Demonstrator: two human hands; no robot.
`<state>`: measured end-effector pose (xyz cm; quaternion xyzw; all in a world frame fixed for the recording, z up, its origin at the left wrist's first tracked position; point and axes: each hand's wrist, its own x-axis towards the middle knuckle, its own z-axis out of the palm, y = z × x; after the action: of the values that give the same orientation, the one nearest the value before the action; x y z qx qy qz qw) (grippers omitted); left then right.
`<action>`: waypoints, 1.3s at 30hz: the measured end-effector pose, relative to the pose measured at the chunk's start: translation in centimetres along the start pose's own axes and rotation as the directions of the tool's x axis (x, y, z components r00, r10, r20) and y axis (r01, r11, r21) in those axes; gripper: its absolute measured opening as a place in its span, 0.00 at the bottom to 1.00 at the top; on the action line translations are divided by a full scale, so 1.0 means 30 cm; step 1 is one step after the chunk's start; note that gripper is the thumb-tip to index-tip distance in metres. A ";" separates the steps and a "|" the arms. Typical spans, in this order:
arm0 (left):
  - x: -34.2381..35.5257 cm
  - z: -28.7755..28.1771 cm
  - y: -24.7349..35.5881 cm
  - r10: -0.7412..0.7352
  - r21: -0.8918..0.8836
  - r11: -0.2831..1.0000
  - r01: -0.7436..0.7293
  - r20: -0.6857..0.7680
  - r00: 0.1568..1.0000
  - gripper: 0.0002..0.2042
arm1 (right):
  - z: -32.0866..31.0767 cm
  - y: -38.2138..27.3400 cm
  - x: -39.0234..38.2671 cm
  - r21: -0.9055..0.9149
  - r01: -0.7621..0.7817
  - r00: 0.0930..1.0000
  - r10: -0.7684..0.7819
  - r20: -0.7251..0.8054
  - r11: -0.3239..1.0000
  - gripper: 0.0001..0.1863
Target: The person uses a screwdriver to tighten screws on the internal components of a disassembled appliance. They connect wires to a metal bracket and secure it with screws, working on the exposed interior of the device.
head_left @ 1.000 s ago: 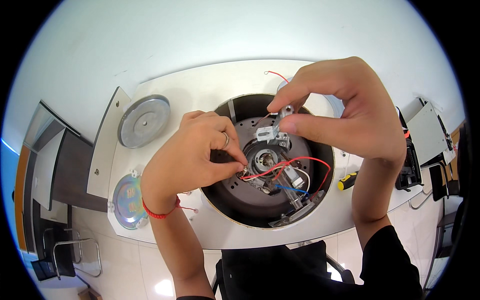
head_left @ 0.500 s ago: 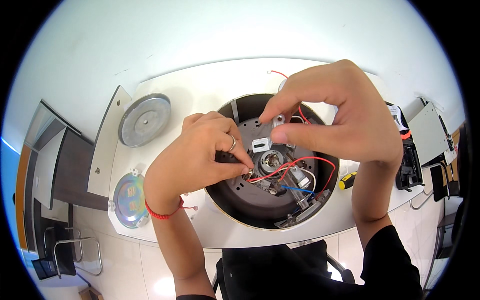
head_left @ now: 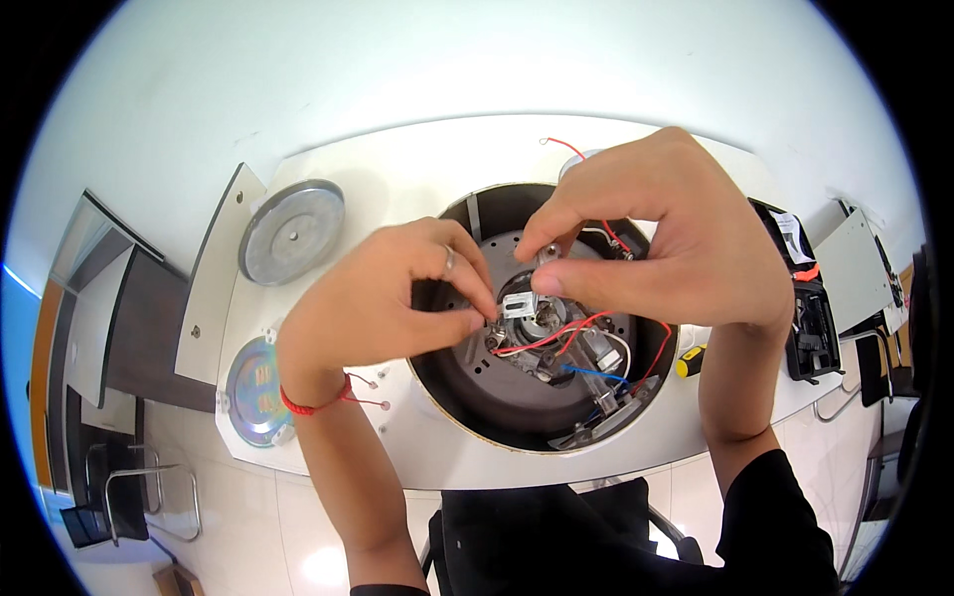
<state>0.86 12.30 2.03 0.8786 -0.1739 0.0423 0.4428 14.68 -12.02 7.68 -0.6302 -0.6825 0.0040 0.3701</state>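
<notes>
A round dark housing (head_left: 477, 397) on the white desk holds metal fittings, a central ring and red, white and blue wires (head_left: 596, 372). My right hand (head_left: 671, 223) grips a silver bracket (head_left: 520, 304) between thumb and finger over the housing's middle. My left hand (head_left: 397, 298) has thumb and forefinger pinched at a small metal fitting (head_left: 493, 324) just left of the bracket, where red and white wires meet; its fingertips partly hide the fitting. A red bracelet circles my left wrist.
On the white desk (head_left: 397, 159) lie a round metal lid (head_left: 278, 228), an iridescent disc (head_left: 253, 397), small loose parts (head_left: 383, 404), a yellow-black screwdriver (head_left: 691, 360) and an open black tool case (head_left: 810, 318). A wall (head_left: 477, 60) rises behind. Chairs stand at both sides.
My right hand has moved down and slightly left with the bracket, bringing it closer to my left fingertips. My left hand has shifted slightly up and right, still pinched.
</notes>
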 end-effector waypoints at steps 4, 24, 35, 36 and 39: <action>-0.002 -0.025 -0.015 0.081 0.072 0.995 -0.073 -0.119 0.990 0.09 | 0.029 0.011 0.008 0.013 -0.021 1.000 0.021 0.007 1.000 0.08; 0.021 0.014 -0.017 0.028 0.068 0.998 -0.019 -0.144 0.989 0.09 | 0.071 0.040 0.031 -0.032 0.004 0.997 -0.002 0.076 0.999 0.06; 0.023 0.009 -0.005 0.022 0.121 0.993 -0.008 -0.108 0.994 0.10 | 0.071 0.038 0.036 -0.009 -0.004 0.993 0.005 0.122 1.000 0.08; 0.024 0.008 -0.003 0.014 0.134 0.991 -0.001 -0.098 0.995 0.10 | 0.074 0.043 0.035 -0.005 0.006 0.993 -0.006 0.118 1.000 0.08; 0.029 0.012 -0.003 0.021 0.138 0.990 -0.006 -0.103 0.995 0.11 | 0.080 0.053 0.031 -0.006 0.022 0.995 -0.021 0.099 1.000 0.08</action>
<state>1.68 11.82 1.93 0.9023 -0.1533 0.1028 0.3895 14.87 -9.79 5.65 -0.6231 -0.7067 0.0288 0.3339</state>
